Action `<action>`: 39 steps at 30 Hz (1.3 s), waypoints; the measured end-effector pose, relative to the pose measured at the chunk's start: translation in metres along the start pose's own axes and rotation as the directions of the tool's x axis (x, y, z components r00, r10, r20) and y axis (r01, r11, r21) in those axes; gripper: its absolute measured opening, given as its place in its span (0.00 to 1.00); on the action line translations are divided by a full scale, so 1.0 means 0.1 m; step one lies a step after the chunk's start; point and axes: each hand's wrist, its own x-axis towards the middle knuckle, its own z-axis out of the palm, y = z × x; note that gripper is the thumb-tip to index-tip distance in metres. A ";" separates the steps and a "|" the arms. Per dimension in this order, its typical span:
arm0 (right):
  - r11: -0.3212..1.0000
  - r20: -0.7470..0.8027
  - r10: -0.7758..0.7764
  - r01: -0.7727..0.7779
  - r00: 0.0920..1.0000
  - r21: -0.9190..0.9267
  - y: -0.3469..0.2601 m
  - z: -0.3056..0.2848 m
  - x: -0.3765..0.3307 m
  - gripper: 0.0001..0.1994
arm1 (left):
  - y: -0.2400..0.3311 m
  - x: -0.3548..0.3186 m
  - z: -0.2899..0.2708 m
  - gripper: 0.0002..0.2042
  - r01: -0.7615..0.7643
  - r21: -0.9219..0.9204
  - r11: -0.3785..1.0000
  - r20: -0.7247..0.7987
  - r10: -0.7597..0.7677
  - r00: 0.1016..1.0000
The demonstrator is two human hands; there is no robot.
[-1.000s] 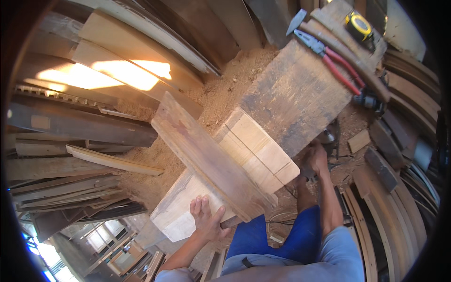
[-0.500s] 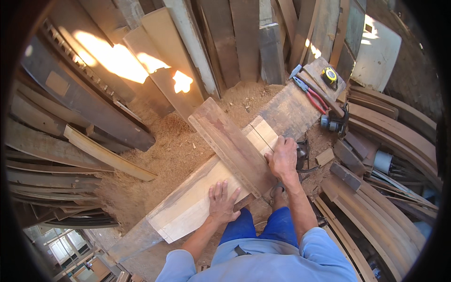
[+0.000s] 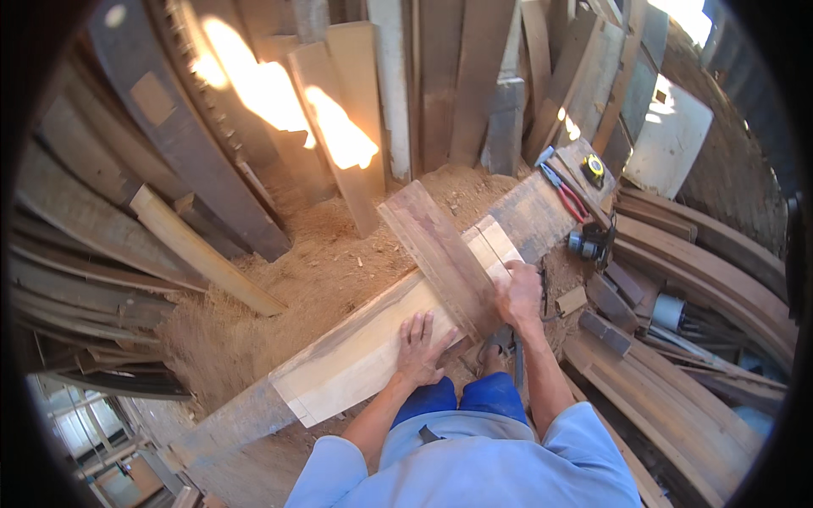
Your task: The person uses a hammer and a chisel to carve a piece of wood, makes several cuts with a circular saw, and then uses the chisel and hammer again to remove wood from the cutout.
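A pale wooden board [image 3: 356, 360] with thin dark lines near both ends lies slantwise along a long, low plank bench. Across it rests a shorter, darker brown board [image 3: 445, 262]. My left hand [image 3: 419, 349] lies on the pale board, just left of the dark one, fingers stretched out and touching the wood. My right hand [image 3: 518, 296] is at the pale board's near edge, right beside the dark board. Its fingers are curled in, and whatever they hold, if anything, is hidden.
At the bench's [image 3: 533, 212] far right end lie red-handled pliers [image 3: 565, 193], a hammer [image 3: 584, 188] and a yellow tape measure [image 3: 594, 169]. A power tool [image 3: 586, 245] sits beside them. Sawdust [image 3: 339, 275] covers the ground. Planks [image 3: 440, 85] lean behind; stacked boards [image 3: 669, 398] lie right.
The view has turned a little, shifting the scene. My right hand's fingers are more curled at the board's edge. My left hand stays flat on the pale board.
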 end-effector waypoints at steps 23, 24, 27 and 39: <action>0.972 0.307 0.173 -0.111 0.936 -0.207 0.30 0.27 0.14 0.45 | -1.46 -4.24 0.04 0.22 0.951 -0.306 0.045 -0.141 -0.990 0.002; 0.976 0.301 0.148 -0.090 0.942 -0.200 0.37 0.28 0.16 0.44 | -1.51 -4.27 0.00 0.22 0.949 -0.313 0.029 -0.116 -0.993 -0.008; 0.962 0.302 0.154 -0.073 0.941 -0.264 0.60 0.29 0.33 0.43 | -1.63 -4.27 -0.02 0.24 0.960 -0.281 -0.010 -0.082 -0.996 -0.034; 0.995 0.282 0.097 -0.083 0.955 -0.063 0.59 0.56 0.96 0.37 | -2.08 -2.77 0.08 0.33 0.878 -0.475 0.064 -0.080 -0.996 0.030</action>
